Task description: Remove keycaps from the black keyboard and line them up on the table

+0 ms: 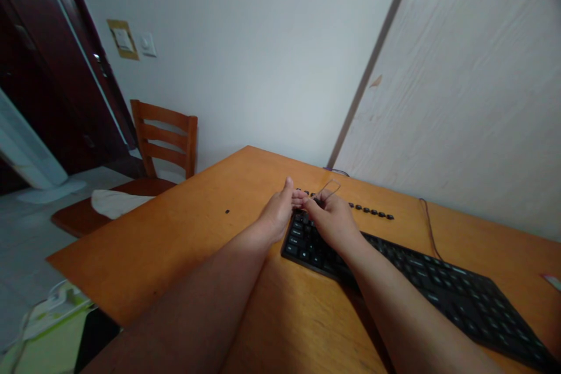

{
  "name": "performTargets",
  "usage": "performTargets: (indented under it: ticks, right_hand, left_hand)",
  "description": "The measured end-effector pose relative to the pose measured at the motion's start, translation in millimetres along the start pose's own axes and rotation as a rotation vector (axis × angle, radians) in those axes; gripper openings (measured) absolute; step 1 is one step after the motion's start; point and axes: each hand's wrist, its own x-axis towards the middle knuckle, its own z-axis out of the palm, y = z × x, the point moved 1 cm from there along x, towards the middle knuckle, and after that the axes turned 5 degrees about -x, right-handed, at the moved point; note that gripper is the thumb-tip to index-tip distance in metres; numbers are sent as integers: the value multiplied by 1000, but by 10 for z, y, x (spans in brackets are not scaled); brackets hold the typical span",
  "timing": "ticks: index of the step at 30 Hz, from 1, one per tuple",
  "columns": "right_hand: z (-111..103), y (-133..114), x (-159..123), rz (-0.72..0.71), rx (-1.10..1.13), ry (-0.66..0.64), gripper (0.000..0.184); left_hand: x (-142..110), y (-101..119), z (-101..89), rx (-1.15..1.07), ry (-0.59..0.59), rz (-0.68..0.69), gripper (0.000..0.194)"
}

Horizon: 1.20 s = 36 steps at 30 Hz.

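Table [188, 234], wooden and wide, is spreading out in front of the person. Black keyboard [421, 280] is lying on it, its long axis slanting from the left end, by the hands, out to the near right. Most of its length is reaching away to the right of both hands. The right hand [335, 219] is the nearer one, hovering over the left end while its forearm is crossing above the keys. The left hand [277, 216] is sitting just beside that end's far corner, fingers stretching right, thumb standing up apart; whether anything small is resting at its fingertips, I can't tell. The right thumb and fingers are pinching a thin wire loop [336, 189], its bend pointing up and far. Small loose keys [370, 211] are lining up beyond the keyboard, and a single black piece [227, 211] is lying well left of the left hand.
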Motion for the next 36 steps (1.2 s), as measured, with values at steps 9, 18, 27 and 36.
performTargets:
  ticks: [9,18,27,36]
  right_hand:
    - [-19,-131,-29,-49,-147,14,21]
    - [32,-189,-53,-83,-255,16,19]
    - [66,-207,-24,-94,-278,-17,14]
    - [74,-195,29,-54,-284,-77,15]
  left_hand:
    - [30,-27,-24,58,-12,4,72]
    - [22,-10,-16,59,-8,-10,69]
    - [66,-61,-32,48,-33,-11,70]
    - [85,-89,-37,26,-41,7,68]
